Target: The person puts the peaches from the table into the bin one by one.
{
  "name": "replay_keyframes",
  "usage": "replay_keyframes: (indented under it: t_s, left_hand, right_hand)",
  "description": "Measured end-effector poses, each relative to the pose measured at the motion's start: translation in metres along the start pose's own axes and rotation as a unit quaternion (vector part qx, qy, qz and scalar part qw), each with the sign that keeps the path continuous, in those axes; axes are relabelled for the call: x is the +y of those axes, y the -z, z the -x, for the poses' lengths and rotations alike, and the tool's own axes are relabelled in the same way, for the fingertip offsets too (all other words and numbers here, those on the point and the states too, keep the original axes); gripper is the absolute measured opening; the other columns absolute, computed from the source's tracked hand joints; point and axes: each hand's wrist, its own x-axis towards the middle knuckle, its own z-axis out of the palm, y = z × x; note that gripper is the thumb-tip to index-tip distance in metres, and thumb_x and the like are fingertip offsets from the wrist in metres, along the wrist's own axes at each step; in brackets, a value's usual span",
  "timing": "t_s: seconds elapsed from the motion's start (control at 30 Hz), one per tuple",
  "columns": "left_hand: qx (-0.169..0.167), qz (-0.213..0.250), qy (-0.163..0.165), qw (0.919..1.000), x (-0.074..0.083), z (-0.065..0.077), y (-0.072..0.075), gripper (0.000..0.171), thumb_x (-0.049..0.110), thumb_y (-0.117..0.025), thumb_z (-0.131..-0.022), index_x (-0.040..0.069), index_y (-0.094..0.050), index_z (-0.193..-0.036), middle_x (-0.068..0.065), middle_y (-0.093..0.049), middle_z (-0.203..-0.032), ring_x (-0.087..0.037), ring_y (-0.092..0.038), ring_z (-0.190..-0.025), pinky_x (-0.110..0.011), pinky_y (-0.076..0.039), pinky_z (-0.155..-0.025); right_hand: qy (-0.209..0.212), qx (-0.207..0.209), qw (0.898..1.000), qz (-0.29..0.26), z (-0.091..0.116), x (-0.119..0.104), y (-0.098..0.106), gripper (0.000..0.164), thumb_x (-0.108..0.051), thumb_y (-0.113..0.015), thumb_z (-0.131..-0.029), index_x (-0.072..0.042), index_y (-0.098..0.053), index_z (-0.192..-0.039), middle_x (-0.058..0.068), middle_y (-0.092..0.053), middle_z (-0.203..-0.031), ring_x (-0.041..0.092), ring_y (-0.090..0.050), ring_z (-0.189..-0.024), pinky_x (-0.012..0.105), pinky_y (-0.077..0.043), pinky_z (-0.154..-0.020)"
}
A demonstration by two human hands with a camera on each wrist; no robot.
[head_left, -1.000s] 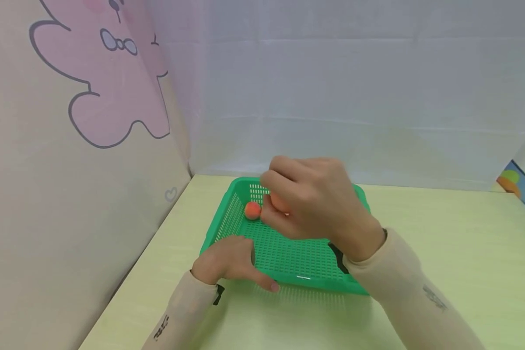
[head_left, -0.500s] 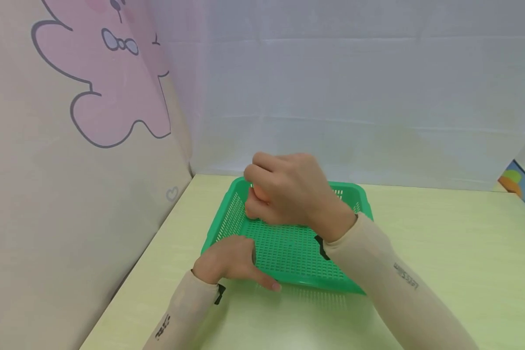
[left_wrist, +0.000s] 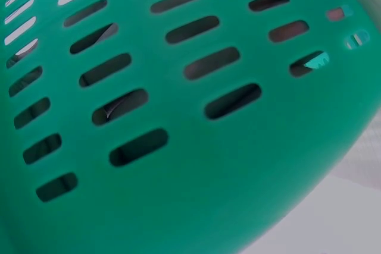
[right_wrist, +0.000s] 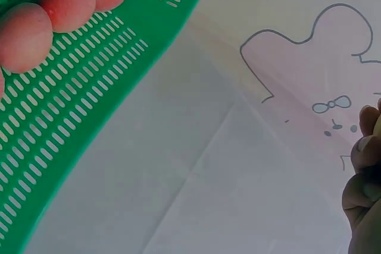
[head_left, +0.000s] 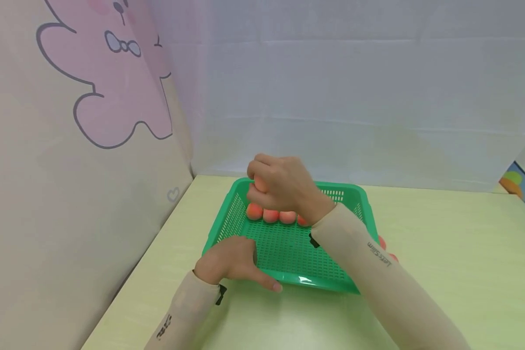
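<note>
My right hand [head_left: 284,184] grips a peach [head_left: 260,184] above the back left part of a green plastic basket [head_left: 363,209]. Its curled fingers [right_wrist: 364,191] show at the right edge of the right wrist view, where the fruit is mostly out of sight. Below this hand, a row of several reddish peaches [head_left: 270,215] lies along the basket's back wall. At the near left corner, my left hand [head_left: 227,260] holds the rim, its thumb stretched along the front side and its other fingers hidden. The basket's slotted wall [left_wrist: 178,176] fills most of the left wrist view.
Past the basket's right side, more peaches [head_left: 382,242] show partly behind my right sleeve [head_left: 367,257]. The pale yellow-green table [head_left: 455,253] extends to the right. A white curtain [head_left: 354,97] hangs behind, and a bear-printed sheet [head_left: 113,92] stands at the left.
My right hand has moved left and slightly back with the peach, uncovering the row of peaches in the basket and those outside it. The left hand stays at the corner.
</note>
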Motion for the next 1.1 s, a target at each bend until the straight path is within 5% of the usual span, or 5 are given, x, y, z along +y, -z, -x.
replay_keyframes:
  t_s: [0.23, 0.6, 1.0, 1.1]
  left_hand:
    - [-0.002, 0.001, -0.006, 1.0000, -0.001, 0.001, -0.001, 0.076, 0.090, -0.062, -0.042, 0.021, -0.034, -0.054, 0.010, -0.021, -0.048, -0.008, -0.023, -0.044, -0.027, -0.022, -0.040]
    - [-0.012, 0.006, 0.001, 0.9999, 0.001, 0.000, 0.000, 0.076, 0.090, -0.063, -0.043, 0.018, -0.039, -0.059, 0.008, -0.028, -0.050, -0.009, -0.028, -0.046, -0.027, -0.025, -0.042]
    - [-0.011, -0.004, -0.002, 0.9999, 0.000, -0.002, 0.000, 0.076, 0.091, -0.061, -0.044, 0.019, -0.040, -0.058, 0.008, -0.029, -0.050, -0.009, -0.029, -0.045, -0.027, -0.028, -0.042]
    - [-0.008, -0.005, -0.005, 0.9999, -0.001, -0.001, 0.001, 0.076, 0.090, -0.061, -0.045, 0.019, -0.041, -0.059, 0.008, -0.030, -0.051, -0.009, -0.030, -0.047, -0.027, -0.029, -0.043]
  right_hand:
    - [-0.057, -0.017, 0.996, -0.062, 0.013, 0.010, -0.020, 0.008, -0.009, -0.054, -0.073, -0.008, -0.058, -0.080, -0.001, -0.059, -0.080, 0.009, -0.044, -0.053, 0.027, -0.040, -0.045]
    - [-0.121, -0.097, 0.983, -0.103, 0.020, 0.014, -0.041, 0.017, -0.019, -0.055, -0.087, -0.009, -0.055, -0.101, 0.000, -0.055, -0.099, 0.007, -0.045, -0.058, 0.024, -0.042, -0.051]
    - [-0.207, -0.205, 0.947, -0.134, 0.022, 0.014, -0.051, 0.043, -0.022, -0.056, -0.084, -0.012, -0.040, -0.123, -0.006, -0.050, -0.093, 0.010, -0.048, -0.052, 0.025, -0.045, -0.050]
    - [-0.247, -0.230, 0.928, -0.160, 0.022, 0.011, -0.054, 0.049, -0.020, -0.055, -0.082, -0.014, -0.035, -0.127, -0.004, -0.053, -0.087, 0.012, -0.046, -0.043, 0.025, -0.043, -0.042]
